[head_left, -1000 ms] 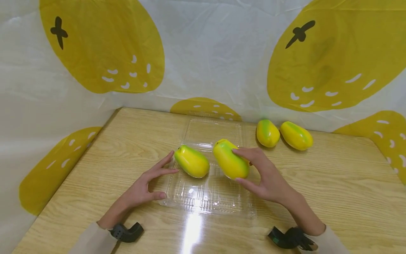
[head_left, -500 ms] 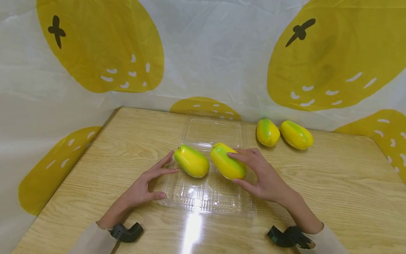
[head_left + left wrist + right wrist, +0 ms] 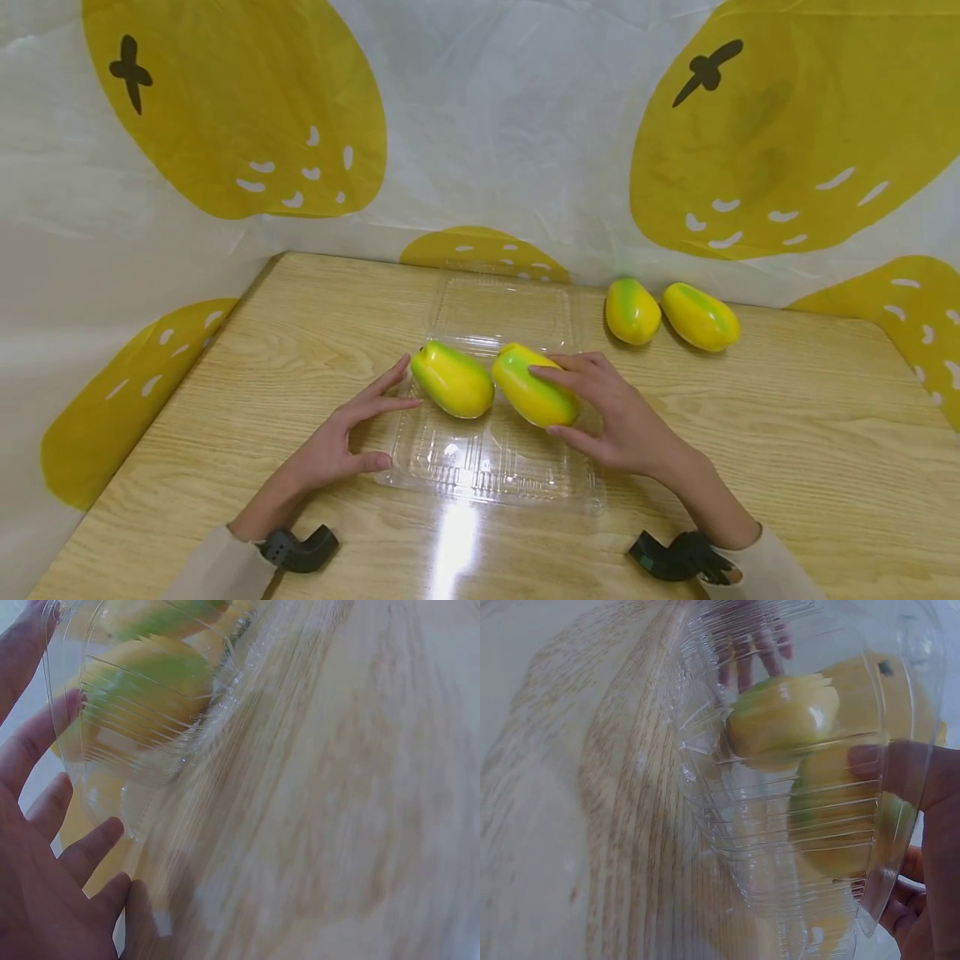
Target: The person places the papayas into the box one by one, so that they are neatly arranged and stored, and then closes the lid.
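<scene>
A clear plastic clamshell tray (image 3: 495, 479) lies open on the wooden table, its lid (image 3: 502, 308) folded back. Two yellow-green toy fruits lie side by side in it. My right hand (image 3: 543, 401) grips the right fruit (image 3: 517, 379), fingers over its top and thumb on its near side. My left hand (image 3: 390, 429) rests against the tray's left edge with straight fingers, just beside the left fruit (image 3: 453, 383). The right wrist view shows both fruits through the tray wall (image 3: 727, 825), with the held fruit (image 3: 840, 832) nearest my thumb. In the left wrist view the left fruit (image 3: 142, 690) shows behind the tray wall.
Two more yellow-green fruits (image 3: 632, 312) (image 3: 700, 317) lie on the table (image 3: 825, 433) at the back right, near the white and yellow curtain (image 3: 510, 125). The curtain closes off the back and left sides.
My right hand has lowered its fruit into the tray and brought it slightly left, close to the other fruit. The left hand has stayed put.
</scene>
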Available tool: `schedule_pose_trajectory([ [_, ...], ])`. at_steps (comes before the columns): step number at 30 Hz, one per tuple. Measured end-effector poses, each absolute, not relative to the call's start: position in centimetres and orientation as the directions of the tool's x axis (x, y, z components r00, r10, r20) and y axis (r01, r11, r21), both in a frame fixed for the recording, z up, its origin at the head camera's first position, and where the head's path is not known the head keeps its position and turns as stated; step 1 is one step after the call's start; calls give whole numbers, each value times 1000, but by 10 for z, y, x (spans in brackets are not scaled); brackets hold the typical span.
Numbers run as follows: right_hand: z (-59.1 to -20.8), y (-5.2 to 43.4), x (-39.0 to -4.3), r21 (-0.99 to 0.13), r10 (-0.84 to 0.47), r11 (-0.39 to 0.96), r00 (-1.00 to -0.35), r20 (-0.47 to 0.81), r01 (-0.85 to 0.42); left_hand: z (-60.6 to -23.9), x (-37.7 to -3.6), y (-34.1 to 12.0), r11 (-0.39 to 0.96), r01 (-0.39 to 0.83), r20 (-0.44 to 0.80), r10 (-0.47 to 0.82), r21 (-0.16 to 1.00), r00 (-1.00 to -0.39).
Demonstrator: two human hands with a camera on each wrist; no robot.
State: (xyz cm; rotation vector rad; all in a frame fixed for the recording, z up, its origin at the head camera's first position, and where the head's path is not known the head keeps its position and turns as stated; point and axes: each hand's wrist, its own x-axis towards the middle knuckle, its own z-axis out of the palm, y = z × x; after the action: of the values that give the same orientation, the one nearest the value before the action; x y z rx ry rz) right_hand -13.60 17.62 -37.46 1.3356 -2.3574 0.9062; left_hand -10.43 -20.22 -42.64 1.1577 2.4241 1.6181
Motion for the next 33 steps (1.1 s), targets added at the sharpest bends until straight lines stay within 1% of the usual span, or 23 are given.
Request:
schedule_pose_trajectory([
  [7,-376,177,-136,-370,-689,396,-538,485,-840,-426,-104,-202,202,572,379,572,795,-727],
  [15,-374,176,-135,-369,-714,439,-568,410,-819,-425,-104,-202,200,569,375,574,798,-728],
  [33,-375,178,-135,-407,-710,448,-594,379,-796,-424,-104,-201,202,570,375,574,797,-728],
])
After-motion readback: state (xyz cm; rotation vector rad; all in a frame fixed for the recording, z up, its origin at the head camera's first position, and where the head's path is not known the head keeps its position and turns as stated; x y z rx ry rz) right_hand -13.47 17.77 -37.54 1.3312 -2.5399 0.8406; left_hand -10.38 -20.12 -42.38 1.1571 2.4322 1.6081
